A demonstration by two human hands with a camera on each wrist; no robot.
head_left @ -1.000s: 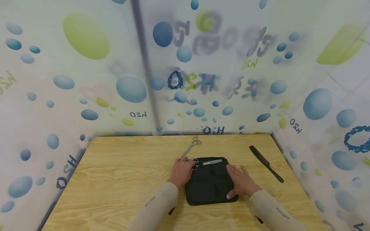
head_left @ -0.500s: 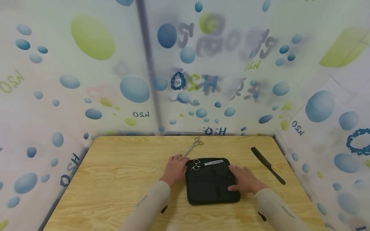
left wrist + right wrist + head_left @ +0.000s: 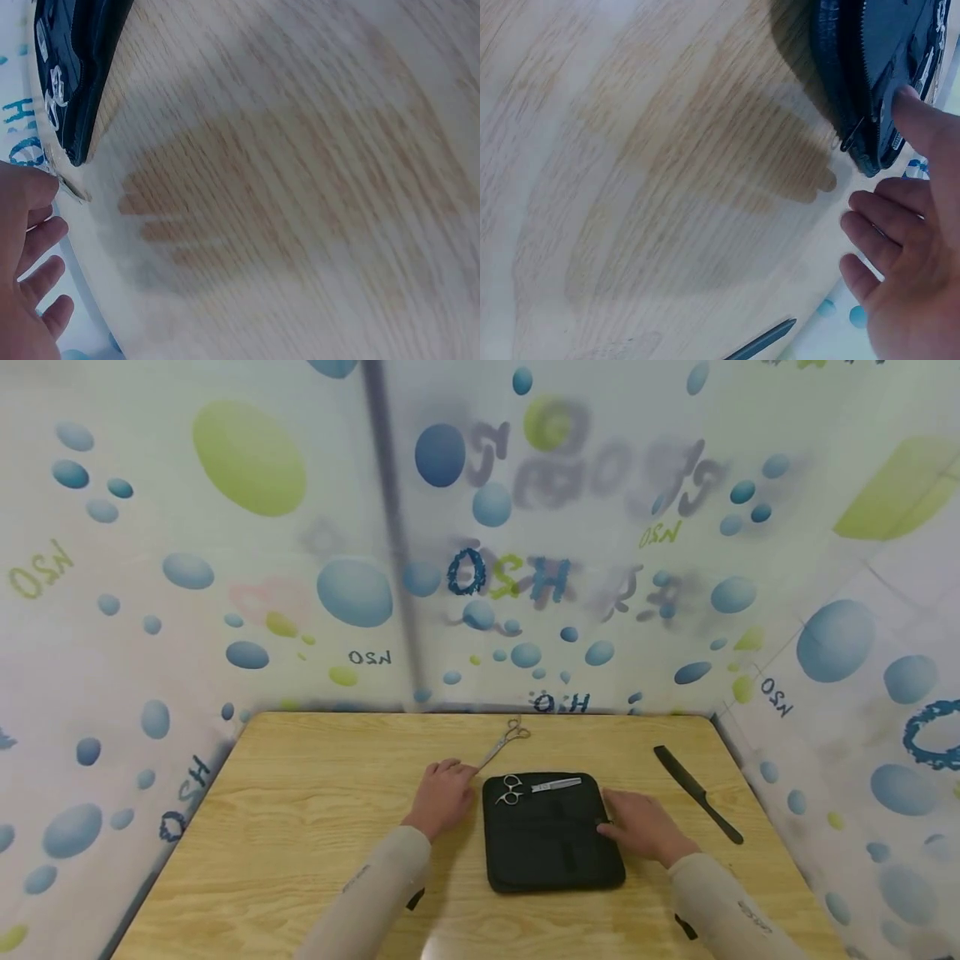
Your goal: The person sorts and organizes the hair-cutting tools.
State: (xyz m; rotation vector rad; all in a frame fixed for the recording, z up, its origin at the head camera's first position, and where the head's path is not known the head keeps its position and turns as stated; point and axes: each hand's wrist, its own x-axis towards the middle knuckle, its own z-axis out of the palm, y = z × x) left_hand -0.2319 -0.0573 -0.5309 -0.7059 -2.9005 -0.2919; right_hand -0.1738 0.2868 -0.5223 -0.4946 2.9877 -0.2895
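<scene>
A black zippered case (image 3: 543, 843) lies flat on the table, with silver scissors (image 3: 555, 785) across its far part. My left hand (image 3: 442, 795) is just left of the case, fingers loosely bent, holding nothing. Its fingertips are right by the tip of a second pair of scissors (image 3: 502, 745), which lies behind the case. My right hand (image 3: 643, 828) is at the case's right side. In the right wrist view, the thumb lies over the case's edge near the zipper pull (image 3: 851, 135), while the other fingers extend relaxed beside the case.
A black comb (image 3: 693, 789) with a long handle lies on the table's right side. The wooden table (image 3: 322, 793) ends at a wall (image 3: 630, 635) patterned with blue and green bubbles, and more patterned wall stands at both sides.
My left hand has moved left, off the case and away from the scissors' finger rings. My right thumb has slid farther up along the case's right edge. The case and both scissors stay put.
</scene>
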